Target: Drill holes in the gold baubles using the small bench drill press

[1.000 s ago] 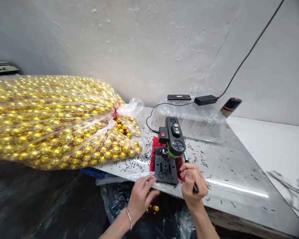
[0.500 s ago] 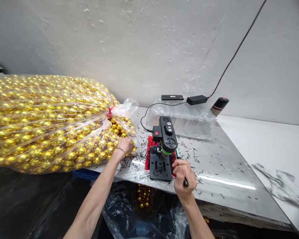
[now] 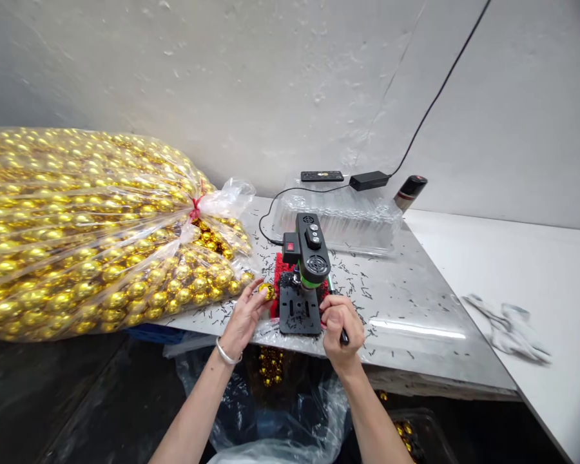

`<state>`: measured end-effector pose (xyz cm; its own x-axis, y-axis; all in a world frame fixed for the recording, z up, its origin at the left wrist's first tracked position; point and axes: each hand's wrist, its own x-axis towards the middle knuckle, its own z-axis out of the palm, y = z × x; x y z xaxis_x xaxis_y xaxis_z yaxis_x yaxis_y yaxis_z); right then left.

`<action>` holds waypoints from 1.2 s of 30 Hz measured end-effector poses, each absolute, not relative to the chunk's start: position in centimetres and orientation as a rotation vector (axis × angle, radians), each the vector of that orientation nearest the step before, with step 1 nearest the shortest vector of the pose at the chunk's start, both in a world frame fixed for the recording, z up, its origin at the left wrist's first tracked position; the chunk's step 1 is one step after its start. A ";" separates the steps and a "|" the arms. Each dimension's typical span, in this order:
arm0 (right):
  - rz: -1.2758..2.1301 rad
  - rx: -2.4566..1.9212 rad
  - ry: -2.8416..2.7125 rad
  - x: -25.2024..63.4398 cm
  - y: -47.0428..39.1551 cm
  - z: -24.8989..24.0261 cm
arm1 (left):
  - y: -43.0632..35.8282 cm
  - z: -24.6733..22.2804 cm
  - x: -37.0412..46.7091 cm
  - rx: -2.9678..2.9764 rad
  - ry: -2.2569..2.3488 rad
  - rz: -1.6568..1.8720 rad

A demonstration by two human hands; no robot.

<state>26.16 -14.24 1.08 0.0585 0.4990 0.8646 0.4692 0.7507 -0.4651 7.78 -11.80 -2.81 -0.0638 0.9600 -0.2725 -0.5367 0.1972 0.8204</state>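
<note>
My left hand [image 3: 245, 316], with a silver bangle at the wrist, pinches a shiny gold ball [image 3: 267, 290] between thumb and fingers, just left of a black machine [image 3: 312, 248]. That machine has round vents, a red switch and a green ring under its head, above a slotted black base plate [image 3: 299, 314]. My right hand [image 3: 342, 327] is closed around a slim tool with a black end [image 3: 344, 336], right of the plate; its exact kind cannot be made out. Left of the machine lies a clear bag [image 3: 91, 238] full of gold balls, tied with red string and open near the table.
Black scraps litter the metal table [image 3: 391, 290]. Behind stand clear plastic trays [image 3: 338, 219] with a power adapter [image 3: 368, 180] and a phone-like black slab [image 3: 321, 176]. A can [image 3: 410, 192] and gloves [image 3: 510, 325] are to the right. Below hangs a plastic bag [image 3: 280, 412] near gold balls.
My left hand has come out of the bag's mouth and moved right, bringing a gold ball close to the machine. My right hand keeps its grip on the tool. The view has shifted slightly.
</note>
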 end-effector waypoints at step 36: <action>-0.096 -0.805 -1.587 26.6 -13.5 -3.4 | -10.9 -7.6 13.3 1.983 1.509 1.129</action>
<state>26.60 -13.48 -3.42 0.0368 0.4341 0.9001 0.5392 0.7497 -0.3836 13.35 -10.89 -7.64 0.0894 0.9300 0.3566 0.6045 -0.3352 0.7227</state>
